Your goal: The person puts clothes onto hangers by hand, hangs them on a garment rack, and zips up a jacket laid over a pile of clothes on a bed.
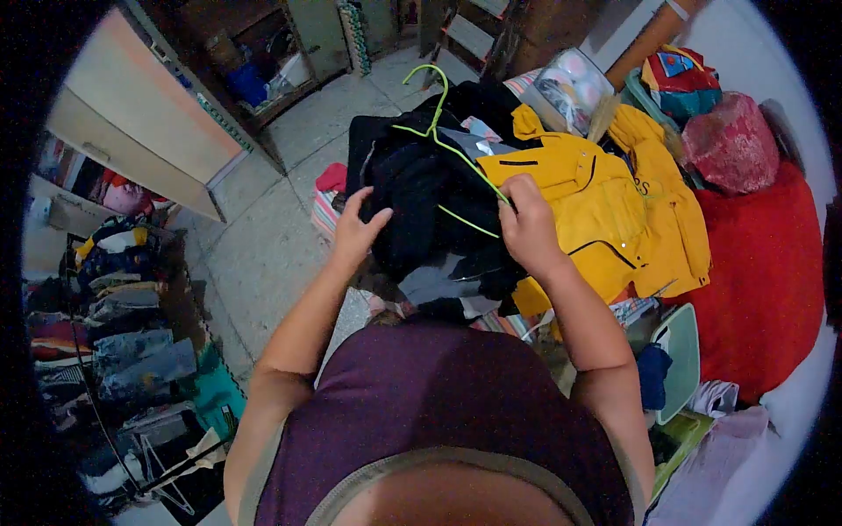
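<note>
My right hand point(531, 226) is closed on the right end of a lime-green clothes hanger point(435, 123), whose hook points away from me. The hanger lies over a black garment point(405, 188), and part of its lower bar is covered by the dark cloth. At the left edge of that garment is my left hand point(360, 230), thumb and fingers apart; whether it touches the cloth is unclear. Just right of my right hand a yellow jacket point(605, 206) is spread out.
A clear bag point(572, 88) and a pink bundle point(732, 143) sit beyond the jacket. Red cloth point(763, 280) and a pale green tub point(682, 368) are on the right. Folded clothes point(132, 307) lie in stacks at left, beside the tiled floor point(254, 237).
</note>
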`<action>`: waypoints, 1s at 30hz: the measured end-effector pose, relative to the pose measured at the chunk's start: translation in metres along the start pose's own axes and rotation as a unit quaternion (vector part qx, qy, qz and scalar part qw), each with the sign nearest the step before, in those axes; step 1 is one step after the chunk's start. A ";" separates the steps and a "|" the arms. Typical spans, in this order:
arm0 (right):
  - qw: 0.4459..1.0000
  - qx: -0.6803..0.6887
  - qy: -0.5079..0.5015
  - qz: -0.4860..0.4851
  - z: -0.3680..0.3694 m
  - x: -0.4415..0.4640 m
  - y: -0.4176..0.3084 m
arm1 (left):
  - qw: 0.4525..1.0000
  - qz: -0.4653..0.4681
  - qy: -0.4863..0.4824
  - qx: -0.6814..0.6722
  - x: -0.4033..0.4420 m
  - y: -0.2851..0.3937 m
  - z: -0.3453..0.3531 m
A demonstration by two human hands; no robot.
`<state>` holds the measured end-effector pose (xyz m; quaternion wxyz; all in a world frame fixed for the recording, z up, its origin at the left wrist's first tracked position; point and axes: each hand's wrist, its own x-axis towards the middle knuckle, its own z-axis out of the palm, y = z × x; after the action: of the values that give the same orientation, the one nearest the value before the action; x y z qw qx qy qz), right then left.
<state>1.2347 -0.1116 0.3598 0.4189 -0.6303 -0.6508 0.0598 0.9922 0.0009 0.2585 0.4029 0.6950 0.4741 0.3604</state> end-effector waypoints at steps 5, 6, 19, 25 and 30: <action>0.999 -0.024 -0.008 -0.022 0.002 0.005 -0.002 | 0.999 -0.009 0.016 -0.044 0.023 -0.036 0.008; 0.999 -0.028 -0.006 -0.023 0.002 0.005 -0.001 | 0.999 -0.015 0.000 -0.045 0.026 -0.037 0.006; 1.000 -0.018 -0.007 -0.024 0.033 0.010 -0.015 | 0.915 0.181 -0.184 0.309 -0.013 0.121 0.052; 1.000 -0.005 -0.014 -0.002 0.032 0.004 -0.009 | 0.826 0.350 -0.253 0.363 -0.033 0.097 0.075; 1.000 -0.021 0.000 -0.017 0.015 0.003 -0.008 | 0.904 0.391 -0.132 0.115 -0.019 0.097 0.052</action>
<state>1.2201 -0.1043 0.3563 0.4066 -0.6276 -0.6627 0.0392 1.0678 -0.0506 0.3222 0.2057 0.9072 0.1449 0.3371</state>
